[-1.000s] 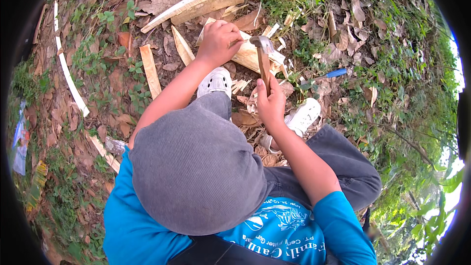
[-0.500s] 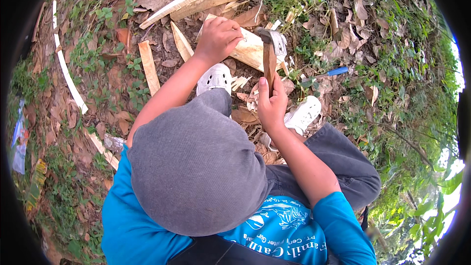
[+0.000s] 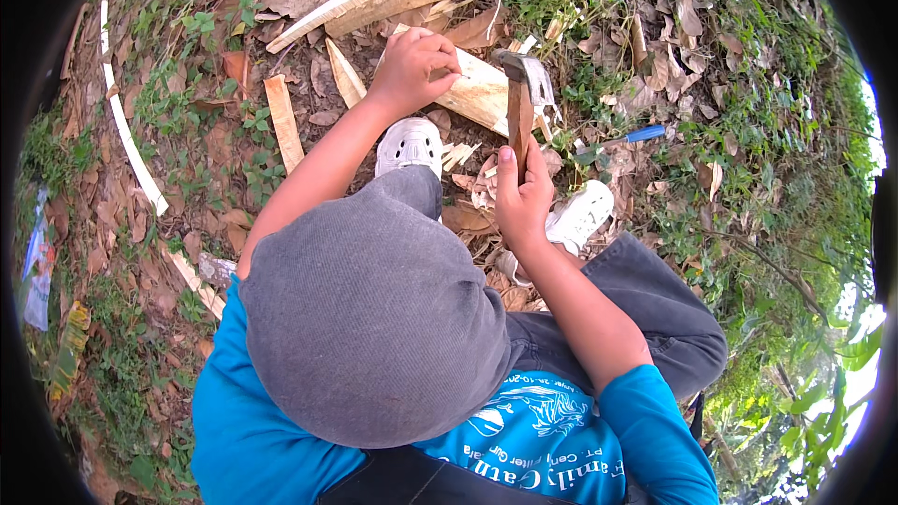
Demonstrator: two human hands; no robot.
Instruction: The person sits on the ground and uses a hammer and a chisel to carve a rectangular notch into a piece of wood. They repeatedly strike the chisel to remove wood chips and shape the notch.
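On leaf-strewn ground, left hand (image 3: 412, 70) pins wood (image 3: 482, 93); right hand (image 3: 522, 196) grips hatchet (image 3: 520, 98).

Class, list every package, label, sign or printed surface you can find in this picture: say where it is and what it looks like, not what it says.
Plastic wrapper: far left edge on the leaf litter, crumpled, blue and pale.
Shirt print: bottom centre on the blue shirt, white lettering around a fish-like drawing.
No signs or screens.
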